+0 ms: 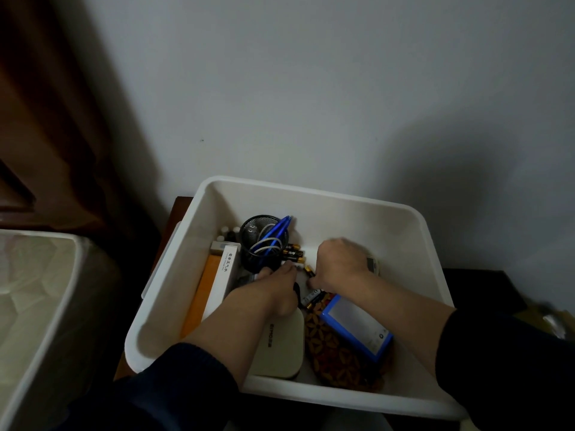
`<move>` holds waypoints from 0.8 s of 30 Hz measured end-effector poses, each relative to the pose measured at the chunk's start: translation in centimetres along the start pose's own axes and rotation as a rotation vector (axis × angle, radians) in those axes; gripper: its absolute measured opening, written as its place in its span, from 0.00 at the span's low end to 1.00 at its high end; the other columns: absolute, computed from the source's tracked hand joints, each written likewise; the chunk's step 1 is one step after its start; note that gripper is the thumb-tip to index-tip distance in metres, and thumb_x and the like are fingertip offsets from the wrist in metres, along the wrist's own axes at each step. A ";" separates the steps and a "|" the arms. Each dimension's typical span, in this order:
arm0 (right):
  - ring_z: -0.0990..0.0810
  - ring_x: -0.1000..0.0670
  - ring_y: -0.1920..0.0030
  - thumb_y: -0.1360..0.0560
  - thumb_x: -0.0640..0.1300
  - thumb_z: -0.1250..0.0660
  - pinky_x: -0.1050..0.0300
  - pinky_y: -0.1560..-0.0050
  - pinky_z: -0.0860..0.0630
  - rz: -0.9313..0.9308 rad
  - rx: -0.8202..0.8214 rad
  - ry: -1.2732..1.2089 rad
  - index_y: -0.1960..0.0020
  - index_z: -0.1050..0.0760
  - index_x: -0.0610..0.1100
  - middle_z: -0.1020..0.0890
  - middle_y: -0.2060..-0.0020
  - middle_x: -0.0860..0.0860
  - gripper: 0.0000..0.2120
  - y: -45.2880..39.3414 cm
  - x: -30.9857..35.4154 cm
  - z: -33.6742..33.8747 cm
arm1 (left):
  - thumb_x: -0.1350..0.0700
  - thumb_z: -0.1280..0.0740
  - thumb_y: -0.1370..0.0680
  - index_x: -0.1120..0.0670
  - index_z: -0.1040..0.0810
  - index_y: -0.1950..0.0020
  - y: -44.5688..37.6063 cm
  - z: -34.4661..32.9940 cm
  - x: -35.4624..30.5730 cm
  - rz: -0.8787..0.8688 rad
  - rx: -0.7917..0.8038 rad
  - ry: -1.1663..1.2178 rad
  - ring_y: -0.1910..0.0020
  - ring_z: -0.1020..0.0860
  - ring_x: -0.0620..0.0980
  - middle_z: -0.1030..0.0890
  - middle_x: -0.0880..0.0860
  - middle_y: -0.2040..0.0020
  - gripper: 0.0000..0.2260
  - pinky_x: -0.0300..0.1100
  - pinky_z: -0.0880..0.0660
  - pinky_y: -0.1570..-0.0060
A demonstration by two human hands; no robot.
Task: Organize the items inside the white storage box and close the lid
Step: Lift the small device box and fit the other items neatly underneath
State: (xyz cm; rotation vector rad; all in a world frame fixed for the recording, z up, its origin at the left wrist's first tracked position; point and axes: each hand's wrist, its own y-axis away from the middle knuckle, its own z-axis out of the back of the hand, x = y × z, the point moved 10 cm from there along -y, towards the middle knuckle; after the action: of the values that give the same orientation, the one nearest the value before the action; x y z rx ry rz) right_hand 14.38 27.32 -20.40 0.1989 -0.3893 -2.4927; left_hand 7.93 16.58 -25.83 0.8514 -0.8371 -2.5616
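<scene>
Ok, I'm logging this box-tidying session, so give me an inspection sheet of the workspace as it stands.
Surface: dark wooden stand under the box.
Job's things: white storage box open, no lid on it; mesh pen cup upright; loose batteries; cream case; blue box.
Clutter: orange box, patterned pouch.
Grippers: left hand beside cup; right hand pinching a battery.
Cables: white cable in cup.
Surroundings: wall, curtain.

You see a dim room where the light falls brightest inside the white box (413, 244), a big soft shadow darkens the wall (311, 88) on the right, the left side and corners go almost black, the right hand (340, 264) looks blurry, and the edges bend.
</scene>
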 end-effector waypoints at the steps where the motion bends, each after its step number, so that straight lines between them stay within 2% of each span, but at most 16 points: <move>1: 0.28 0.51 0.67 0.35 0.54 0.20 0.60 0.71 0.32 -0.005 -0.005 -0.007 0.66 0.31 0.47 0.26 0.65 0.50 0.21 0.1 0.0 0.0 | 0.56 0.43 0.13 0.52 0.56 0.13 0.0 0.0 0.0 0.001 -0.001 0.006 0.15 0.57 0.60 0.59 0.47 0.13 0.32 0.56 0.51 0.17; 3: 0.27 0.51 0.66 0.35 0.54 0.20 0.60 0.70 0.30 -0.014 -0.010 -0.030 0.66 0.32 0.47 0.26 0.65 0.50 0.21 0.3 0.1 -0.1 | 0.57 0.43 0.13 0.52 0.56 0.13 0.0 0.0 0.0 0.001 -0.001 0.020 0.15 0.57 0.60 0.59 0.47 0.13 0.32 0.56 0.52 0.17; 7: 0.26 0.51 0.69 0.36 0.53 0.21 0.61 0.73 0.34 0.006 -0.056 -0.036 0.68 0.28 0.46 0.23 0.68 0.50 0.17 0.5 0.3 1.2 | 0.59 0.41 0.15 0.50 0.56 0.13 0.3 0.2 0.0 0.006 -0.004 0.071 0.15 0.55 0.61 0.57 0.50 0.13 0.35 0.58 0.50 0.17; 10: 0.21 0.49 0.64 0.33 0.53 0.23 0.58 0.67 0.23 0.135 -0.017 0.011 0.63 0.19 0.46 0.20 0.66 0.50 0.11 1.0 1.4 1.3 | 0.60 0.39 0.18 0.45 0.55 0.13 0.6 0.7 0.2 0.042 -0.022 0.156 0.16 0.49 0.65 0.50 0.60 0.14 0.38 0.61 0.43 0.19; 12: 0.20 0.48 0.61 0.29 0.52 0.24 0.58 0.63 0.24 0.225 0.006 0.091 0.58 0.19 0.47 0.21 0.65 0.51 0.09 1.4 2.5 1.0 | 0.61 0.39 0.18 0.46 0.55 0.13 0.6 0.9 0.1 0.031 -0.037 0.169 0.15 0.47 0.63 0.48 0.59 0.14 0.39 0.60 0.42 0.19; 14: 0.21 0.48 0.60 0.26 0.51 0.25 0.57 0.63 0.28 0.268 -0.003 0.122 0.54 0.19 0.48 0.24 0.64 0.51 0.08 1.4 3.3 0.9 | 0.63 0.39 0.19 0.49 0.49 0.13 0.6 1.1 0.0 0.008 -0.053 0.191 0.16 0.42 0.61 0.42 0.57 0.15 0.36 0.58 0.40 0.19; 16: 0.20 0.46 0.56 0.25 0.51 0.27 0.56 0.61 0.26 0.291 -0.021 0.134 0.47 0.18 0.48 0.22 0.58 0.49 0.09 1.2 4.0 1.1 | 0.65 0.39 0.20 0.51 0.41 0.16 0.6 1.4 0.1 0.008 -0.067 0.212 0.19 0.37 0.60 0.36 0.57 0.18 0.33 0.56 0.36 0.21; 18: 0.18 0.45 0.52 0.23 0.50 0.28 0.53 0.56 0.22 0.300 -0.026 0.123 0.43 0.18 0.48 0.19 0.53 0.47 0.10 1.1 4.4 1.0 | 0.66 0.38 0.21 0.52 0.37 0.17 0.6 1.5 0.4 0.012 -0.075 0.211 0.21 0.34 0.59 0.33 0.57 0.20 0.31 0.55 0.34 0.22; 21: 0.18 0.46 0.52 0.23 0.48 0.28 0.52 0.51 0.18 0.285 -0.026 0.081 0.43 0.18 0.48 0.18 0.53 0.48 0.10 0.9 4.3 0.9 | 0.64 0.37 0.20 0.52 0.36 0.17 0.5 1.4 0.6 0.017 -0.081 0.192 0.21 0.34 0.58 0.33 0.56 0.20 0.30 0.54 0.35 0.22; 24: 0.18 0.46 0.53 0.25 0.48 0.26 0.54 0.52 0.18 0.226 -0.025 0.006 0.47 0.17 0.48 0.17 0.54 0.48 0.08 0.6 3.6 0.8 | 0.61 0.37 0.19 0.53 0.34 0.18 0.4 1.4 0.6 0.013 -0.099 0.171 0.22 0.33 0.57 0.32 0.55 0.20 0.28 0.53 0.34 0.22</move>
State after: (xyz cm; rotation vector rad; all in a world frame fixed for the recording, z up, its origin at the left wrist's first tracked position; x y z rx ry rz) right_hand 11.59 24.89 -19.59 0.1431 -0.3567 -2.2727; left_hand 6.67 16.64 -24.95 1.0134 -0.6572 -2.4544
